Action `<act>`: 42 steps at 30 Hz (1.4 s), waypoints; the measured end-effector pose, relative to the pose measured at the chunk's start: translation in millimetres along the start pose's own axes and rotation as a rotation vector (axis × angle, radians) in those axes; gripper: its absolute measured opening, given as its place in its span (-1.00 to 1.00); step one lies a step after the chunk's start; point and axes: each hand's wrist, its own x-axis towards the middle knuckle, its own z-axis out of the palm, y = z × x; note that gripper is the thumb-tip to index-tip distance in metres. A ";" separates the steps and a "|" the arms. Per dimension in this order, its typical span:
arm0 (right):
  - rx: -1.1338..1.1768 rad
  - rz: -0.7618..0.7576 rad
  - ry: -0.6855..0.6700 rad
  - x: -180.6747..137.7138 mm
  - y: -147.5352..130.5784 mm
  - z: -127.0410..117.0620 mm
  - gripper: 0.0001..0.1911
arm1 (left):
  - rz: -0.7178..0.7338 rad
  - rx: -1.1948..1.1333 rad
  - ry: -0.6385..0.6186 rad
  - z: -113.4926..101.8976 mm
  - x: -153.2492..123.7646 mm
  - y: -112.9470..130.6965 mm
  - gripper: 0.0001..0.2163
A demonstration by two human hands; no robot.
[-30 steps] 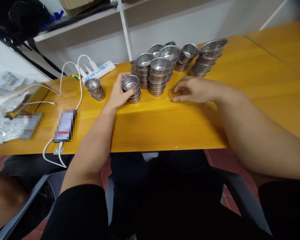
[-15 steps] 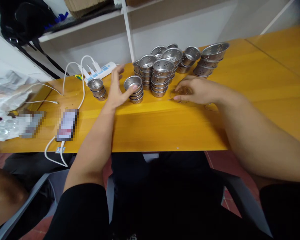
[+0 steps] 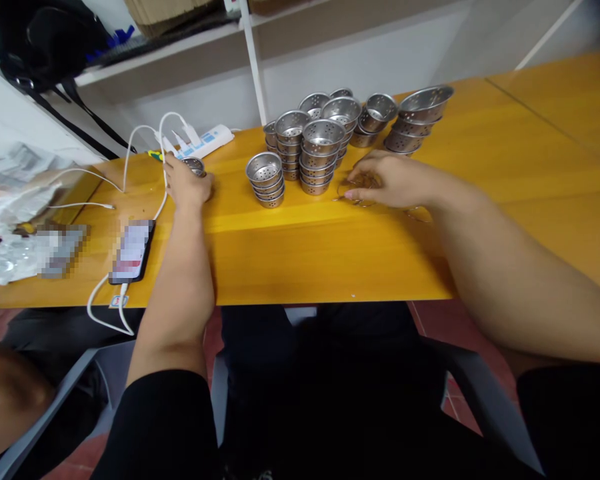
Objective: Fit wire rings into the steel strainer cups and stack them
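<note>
My left hand (image 3: pixel 186 185) is curled over a small stack of perforated metal cups (image 3: pixel 195 164) at the left of the yellow table (image 3: pixel 300 247), fingers wrapped round it. A second short stack of cups (image 3: pixel 265 179) stands free to its right. My right hand (image 3: pixel 387 180) rests on the table with fingertips pinched on thin wire rings (image 3: pixel 347 192) lying flat there. Behind both hands stand several taller stacks of the same cups (image 3: pixel 323 153).
A white power strip (image 3: pixel 200 140) with plugs and white cables lies at the back left. A phone (image 3: pixel 131 252) on a cable sits near the front edge. Crumpled plastic bags (image 3: pixel 10 200) are at far left. Another person's arm (image 3: pixel 5 393) shows at bottom left.
My left hand let go of the middle cup stack and moved left onto the small stack near the power strip. My right hand stayed on the wire rings.
</note>
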 end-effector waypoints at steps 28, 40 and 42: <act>0.095 -0.406 0.424 7.6 -103.6 12.5 -0.47 | 1.085 -0.565 -0.302 37.7 -121.6 117.3 0.11; 0.226 -0.312 0.278 4.8 -105.4 -1.2 -0.67 | 0.949 -0.451 -0.534 14.8 -130.1 131.4 0.03; 0.228 -0.267 0.220 4.1 -106.8 -4.8 -0.57 | 0.962 -0.481 -0.550 14.3 -132.0 131.9 -0.01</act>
